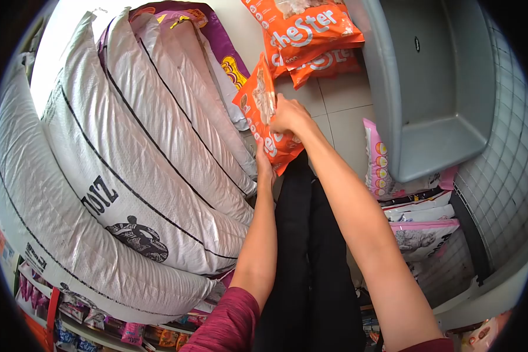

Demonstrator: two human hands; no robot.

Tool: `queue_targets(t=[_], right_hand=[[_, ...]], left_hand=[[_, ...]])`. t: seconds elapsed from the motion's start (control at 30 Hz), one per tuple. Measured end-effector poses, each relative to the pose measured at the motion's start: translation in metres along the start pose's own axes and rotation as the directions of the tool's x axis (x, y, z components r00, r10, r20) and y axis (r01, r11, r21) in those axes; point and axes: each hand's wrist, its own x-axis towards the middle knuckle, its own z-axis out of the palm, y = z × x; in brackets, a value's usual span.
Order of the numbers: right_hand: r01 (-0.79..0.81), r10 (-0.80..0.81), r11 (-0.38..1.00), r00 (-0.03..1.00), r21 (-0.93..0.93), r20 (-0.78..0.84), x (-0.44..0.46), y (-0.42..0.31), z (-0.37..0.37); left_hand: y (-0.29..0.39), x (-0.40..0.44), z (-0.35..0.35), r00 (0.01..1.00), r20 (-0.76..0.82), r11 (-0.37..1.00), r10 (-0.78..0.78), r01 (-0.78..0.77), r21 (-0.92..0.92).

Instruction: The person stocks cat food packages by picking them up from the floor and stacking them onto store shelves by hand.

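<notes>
An orange printed bag (261,101) is held upright between my two hands, in front of my black-trousered legs. My left hand (265,164) grips its lower left edge, with the fingers partly hidden by the bag. On the bag's right side, my right hand (287,115) is closed on the edge, its fingertips pressed at the plastic. Just beyond, more orange bags (311,29) lie piled on the tiled floor, lettered "Chester".
Large white sacks (129,117) lean in a row on the left. A purple bag (217,35) is behind them. At the right stands a grey plastic bin (387,88) beside a wire grid (498,129), with pink and white bags (422,234) below. Shelves with packets (94,317) line the lower left.
</notes>
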Motion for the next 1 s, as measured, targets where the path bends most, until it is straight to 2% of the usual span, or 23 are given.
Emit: queue_targets(t=[0.03, 0.07, 0.13, 0.2, 0.23, 0.3, 0.33, 0.43, 0.47, 0.57, 0.7, 0.8, 0.83, 0.93, 1.0], right_hand=[[0.035, -0.033, 0.999, 0.998, -0.035, 0.06, -0.005, 0.002, -0.007], [0.041, -0.039, 0.998, 0.998, -0.04, 0.048, -0.016, 0.005, -0.012], [0.189, -0.19, 0.981, 0.981, 0.039, 0.022, -0.064, 0.009, -0.018], [0.237, -0.233, 0.969, 0.971, 0.064, -0.058, -0.118, 0.003, -0.034], [0.243, -0.239, 0.969, 0.968, 0.053, -0.076, -0.145, 0.0, -0.042], [0.379, -0.35, 0.918, 0.913, 0.119, -0.21, -0.194, -0.008, -0.059], [0.393, -0.363, 0.914, 0.903, 0.1, -0.231, -0.217, -0.012, -0.068], [0.503, -0.413, 0.822, 0.85, 0.267, -0.328, -0.285, -0.027, -0.095], [0.526, -0.433, 0.815, 0.831, 0.242, -0.349, -0.309, -0.034, -0.104], [0.588, -0.423, 0.725, 0.791, 0.359, -0.442, -0.388, -0.058, -0.129], [0.692, -0.451, 0.657, 0.679, 0.298, -0.58, -0.498, -0.087, -0.141], [0.736, -0.466, 0.64, 0.602, 0.223, -0.648, -0.576, -0.098, -0.145], [0.739, -0.458, 0.64, 0.586, 0.21, -0.668, -0.602, -0.099, -0.142], [0.74, -0.443, 0.639, 0.576, 0.208, -0.687, -0.675, -0.109, -0.141], [0.759, -0.45, 0.628, 0.534, 0.172, -0.715, -0.71, -0.112, -0.141]], left_hand=[[0.0, -0.012, 0.003, 0.999, -0.034, 1.0, -0.001, 0.001, 0.002], [0.0, -0.023, 0.009, 0.998, -0.065, 1.0, 0.0, 0.0, -0.001], [-0.012, -0.039, 0.002, 0.999, -0.03, 0.998, 0.045, -0.046, -0.051], [-0.009, -0.067, 0.006, 0.995, 0.015, 0.991, 0.094, -0.092, -0.1], [0.0, -0.088, 0.014, 0.994, 0.073, 0.989, 0.077, -0.067, -0.129], [0.024, -0.129, 0.034, 0.978, 0.2, 0.982, 0.061, -0.023, -0.185], [0.036, -0.149, 0.043, 0.972, 0.223, 0.981, 0.078, -0.035, -0.193], [0.078, -0.211, 0.067, 0.93, 0.367, 0.994, -0.023, 0.062, -0.094], [0.092, -0.233, 0.075, 0.92, 0.391, 0.994, 0.003, 0.04, -0.102], [0.135, -0.302, 0.096, 0.909, 0.374, 0.979, 0.181, -0.204, 0.022], [0.188, -0.392, 0.112, 0.824, 0.463, 0.91, 0.327, -0.406, 0.079], [0.214, -0.489, 0.12, 0.784, 0.451, 0.802, 0.426, -0.559, 0.213], [0.22, -0.52, 0.123, 0.778, 0.462, 0.798, 0.426, -0.564, 0.213], [0.238, -0.597, 0.133, 0.687, 0.535, 0.726, 0.492, -0.663, 0.184], [0.242, -0.631, 0.132, 0.625, 0.567, 0.69, 0.536, -0.712, 0.133]])
